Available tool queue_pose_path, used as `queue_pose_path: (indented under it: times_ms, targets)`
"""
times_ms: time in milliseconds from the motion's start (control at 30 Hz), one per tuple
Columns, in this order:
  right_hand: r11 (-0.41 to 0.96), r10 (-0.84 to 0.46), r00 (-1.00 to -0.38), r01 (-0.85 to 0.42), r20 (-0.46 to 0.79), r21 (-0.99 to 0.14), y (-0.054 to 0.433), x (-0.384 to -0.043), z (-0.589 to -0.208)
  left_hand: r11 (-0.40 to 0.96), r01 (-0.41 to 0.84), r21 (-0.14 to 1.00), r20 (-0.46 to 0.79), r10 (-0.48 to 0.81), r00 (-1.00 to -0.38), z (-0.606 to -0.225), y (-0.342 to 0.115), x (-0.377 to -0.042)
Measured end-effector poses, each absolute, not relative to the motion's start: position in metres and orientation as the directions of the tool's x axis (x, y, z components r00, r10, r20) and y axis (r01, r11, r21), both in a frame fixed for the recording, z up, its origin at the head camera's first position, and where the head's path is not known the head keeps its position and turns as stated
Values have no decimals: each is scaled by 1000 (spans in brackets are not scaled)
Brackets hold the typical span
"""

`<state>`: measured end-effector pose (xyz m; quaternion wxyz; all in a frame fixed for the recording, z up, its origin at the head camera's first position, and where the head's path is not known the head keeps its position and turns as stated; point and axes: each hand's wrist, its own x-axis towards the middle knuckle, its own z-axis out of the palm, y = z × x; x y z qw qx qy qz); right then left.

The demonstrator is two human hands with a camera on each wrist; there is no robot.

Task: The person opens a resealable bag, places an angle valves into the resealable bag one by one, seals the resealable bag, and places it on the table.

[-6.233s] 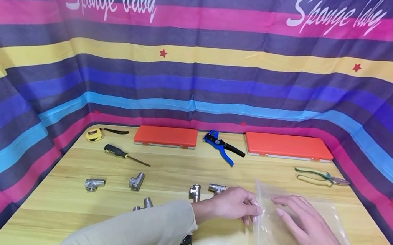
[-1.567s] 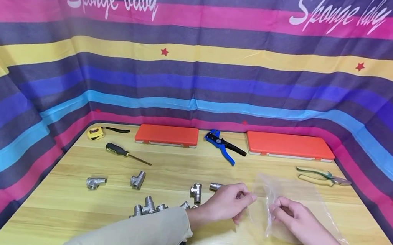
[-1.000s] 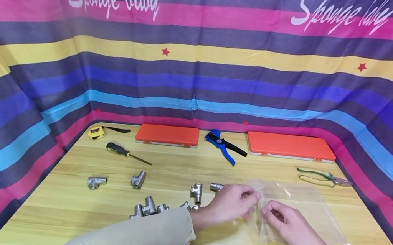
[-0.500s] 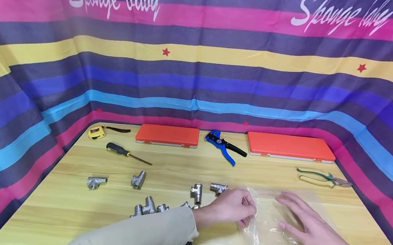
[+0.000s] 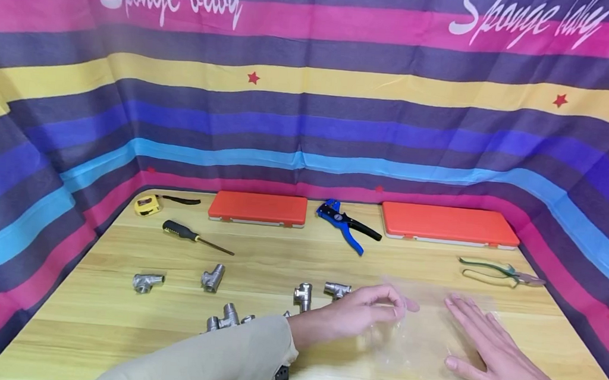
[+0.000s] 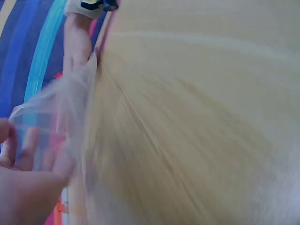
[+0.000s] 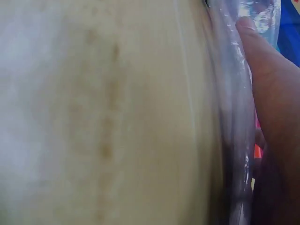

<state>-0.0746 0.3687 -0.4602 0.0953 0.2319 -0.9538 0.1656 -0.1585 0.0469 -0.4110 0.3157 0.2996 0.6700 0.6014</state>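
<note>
A clear plastic bag (image 5: pixel 422 336) lies at the right of the wooden table. My left hand (image 5: pixel 365 311) pinches its left edge between thumb and fingers, and a fingertip shows beyond, through the film. In the left wrist view the film (image 6: pixel 75 103) stretches over my left fingers (image 6: pixel 29 150). My right hand (image 5: pixel 501 354) rests on the bag's right part with fingers straight and thumb apart. The right wrist view shows the right thumb (image 7: pixel 255 42) against the crinkled film (image 7: pixel 234 117). Metal tee fittings (image 5: pixel 303 297) lie left of the bag, another fitting (image 5: pixel 336 290) just behind the left hand.
More tee fittings (image 5: pixel 148 283) are at the left, several partly behind the left sleeve (image 5: pixel 216 356). Along the back lie a tape measure (image 5: pixel 147 204), screwdriver (image 5: pixel 196 236), two red cases (image 5: pixel 257 208) and blue-black wire strippers (image 5: pixel 347 224). Pliers (image 5: pixel 502 272) sit at the right.
My right hand has let go of the bag's edge, moved right and flattened out on the film. My left hand has shifted slightly right along with the bag's edge.
</note>
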Motion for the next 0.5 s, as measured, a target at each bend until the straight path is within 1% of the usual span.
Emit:
queue_pose_path:
  times_ms: [67,133,233,300,400,500]
  targets:
    - [834,-417,-867,-485,274,-263,371,-75,-461,-7,-87,996,-48,789,-612,-412,46,-161]
    - [835,-415,-865,-485,281,-261,374,-76,-463,-89,-184,979,-48,774,-631,-414,46,-162]
    - [838,-393,-873,-469,289,-277,379,-76,-463,-147,-244,959,-52,753,-656,-414,48,-164]
    - [846,-367,-886,-444,283,-294,381,-76,-462,-146,-242,959,-53,748,-661,-415,49,-164]
    - [867,-331,-896,-412,296,-280,384,-77,-459,-142,-217,966,-33,762,-647,-416,50,-164]
    - [870,-323,-888,-414,327,-266,380,-80,-452,-120,-175,977,-18,776,-631,-417,50,-163]
